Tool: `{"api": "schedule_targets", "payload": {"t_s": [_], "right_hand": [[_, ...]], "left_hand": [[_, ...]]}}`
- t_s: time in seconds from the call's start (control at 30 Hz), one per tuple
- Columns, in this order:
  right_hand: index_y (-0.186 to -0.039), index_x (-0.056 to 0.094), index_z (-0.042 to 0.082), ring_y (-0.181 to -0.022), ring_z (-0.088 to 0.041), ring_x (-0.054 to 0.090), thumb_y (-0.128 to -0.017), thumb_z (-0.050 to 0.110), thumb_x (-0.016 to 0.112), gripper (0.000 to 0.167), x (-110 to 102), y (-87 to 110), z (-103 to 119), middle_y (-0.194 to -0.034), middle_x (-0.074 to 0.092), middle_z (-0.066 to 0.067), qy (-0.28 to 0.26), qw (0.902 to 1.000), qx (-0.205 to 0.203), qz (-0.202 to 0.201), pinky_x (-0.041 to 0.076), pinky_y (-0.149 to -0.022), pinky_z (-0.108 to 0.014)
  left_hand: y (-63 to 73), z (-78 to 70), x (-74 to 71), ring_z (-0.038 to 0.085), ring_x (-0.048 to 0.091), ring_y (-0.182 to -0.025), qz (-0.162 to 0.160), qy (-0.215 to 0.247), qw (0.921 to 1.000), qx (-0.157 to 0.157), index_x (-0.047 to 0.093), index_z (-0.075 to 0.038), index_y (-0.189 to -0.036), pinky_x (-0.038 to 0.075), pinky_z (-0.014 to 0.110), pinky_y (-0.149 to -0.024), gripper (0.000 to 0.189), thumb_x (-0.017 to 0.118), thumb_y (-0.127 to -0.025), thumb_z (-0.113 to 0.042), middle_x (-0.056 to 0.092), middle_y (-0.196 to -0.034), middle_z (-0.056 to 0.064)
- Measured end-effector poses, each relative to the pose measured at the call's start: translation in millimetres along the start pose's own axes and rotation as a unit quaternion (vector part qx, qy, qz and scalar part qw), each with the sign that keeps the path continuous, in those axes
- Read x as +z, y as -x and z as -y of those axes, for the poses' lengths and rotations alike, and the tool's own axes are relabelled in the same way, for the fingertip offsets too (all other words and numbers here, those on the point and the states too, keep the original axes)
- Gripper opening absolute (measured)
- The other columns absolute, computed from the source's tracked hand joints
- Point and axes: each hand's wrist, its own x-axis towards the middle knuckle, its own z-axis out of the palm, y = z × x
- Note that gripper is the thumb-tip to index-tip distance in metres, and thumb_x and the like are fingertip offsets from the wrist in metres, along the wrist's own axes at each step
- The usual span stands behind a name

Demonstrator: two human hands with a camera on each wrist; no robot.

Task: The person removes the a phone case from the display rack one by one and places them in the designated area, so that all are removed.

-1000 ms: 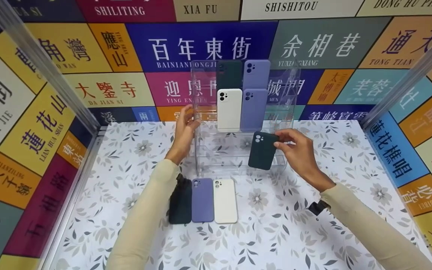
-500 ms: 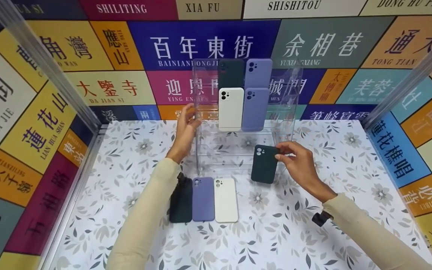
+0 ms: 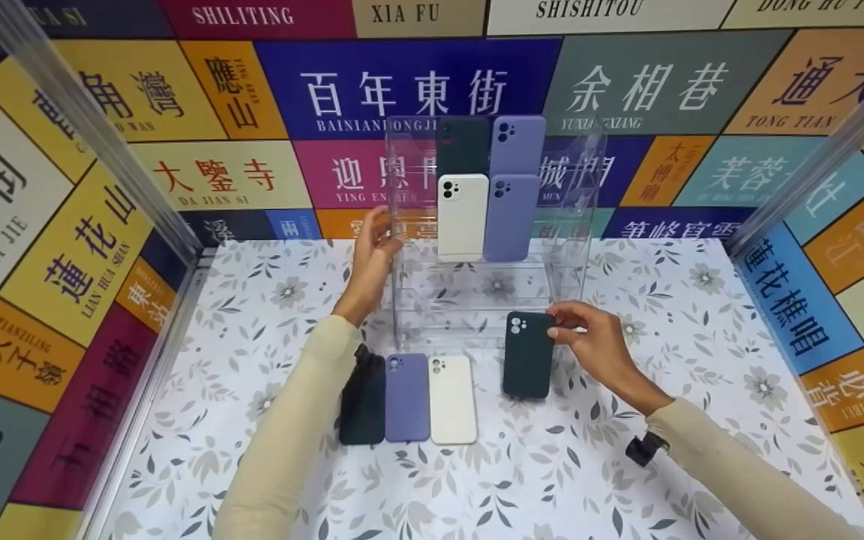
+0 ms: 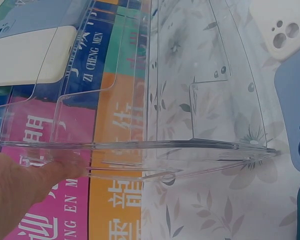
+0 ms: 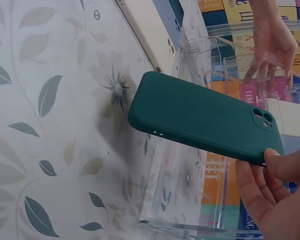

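Observation:
My right hand (image 3: 589, 337) pinches a dark green phone case (image 3: 528, 356) by its upper right corner, thumb on the camera-hole side. In the right wrist view, the phone case (image 5: 205, 117) is tilted above the patterned cloth. My left hand (image 3: 372, 266) grips the left side edge of a clear tiered display stand (image 3: 432, 319). In the left wrist view, its thumb (image 4: 45, 175) lies along that edge. Upper tiers of the stand bear a dark green case (image 3: 463, 146), a white case (image 3: 463, 225) and two purple cases, one (image 3: 518, 146) above the other (image 3: 511, 225).
Side by side on the floral cloth (image 3: 552, 480), in front of the stand, lie another dark green case (image 3: 362, 401), a purple case (image 3: 407, 401) and a cream case (image 3: 454, 401). Panels with printed signs (image 3: 402, 82) enclose the back and both sides.
My right hand has brought the dark green phone case down and toward me, from before the stand's lower tiers to its front edge. My left hand stays on the stand.

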Motion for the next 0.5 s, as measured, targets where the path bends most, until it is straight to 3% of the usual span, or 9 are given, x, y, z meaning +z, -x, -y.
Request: {"api": "schedule_targets", "payload": {"t_s": [0.3,0.5], "right_hand": [[-0.120,0.078,-0.005,-0.084,-0.020,0.075,-0.093,-0.011,0.079,0.028,6.5,2.1,-16.6,-0.099,0.074,-0.019,-0.004,0.9981,0.024,0.057,0.063,-0.070,-0.026],[-0.119,0.076,-0.012,-0.076,-0.013,0.072,-0.091,-0.015,0.077,0.028,15.6,3.7,-27.4,-0.095,0.073,-0.018,-0.039,0.9934,0.067,0.085,0.066,-0.069,-0.034]], "left_hand": [[0.5,-1.1,0.9,0.033,0.056,-0.140,-0.004,-0.001,1.0000,0.004,0.040,-0.005,-0.164,0.048,0.051,-0.116,0.065,0.053,-0.101,0.005,0.052,-0.158,0.020],[-0.3,0.8,0.5,0.034,0.054,-0.142,-0.002,-0.003,1.0000,0.008,0.040,-0.005,-0.164,0.046,0.052,-0.118,0.064,0.053,-0.102,0.004,0.049,-0.161,0.026]]}}
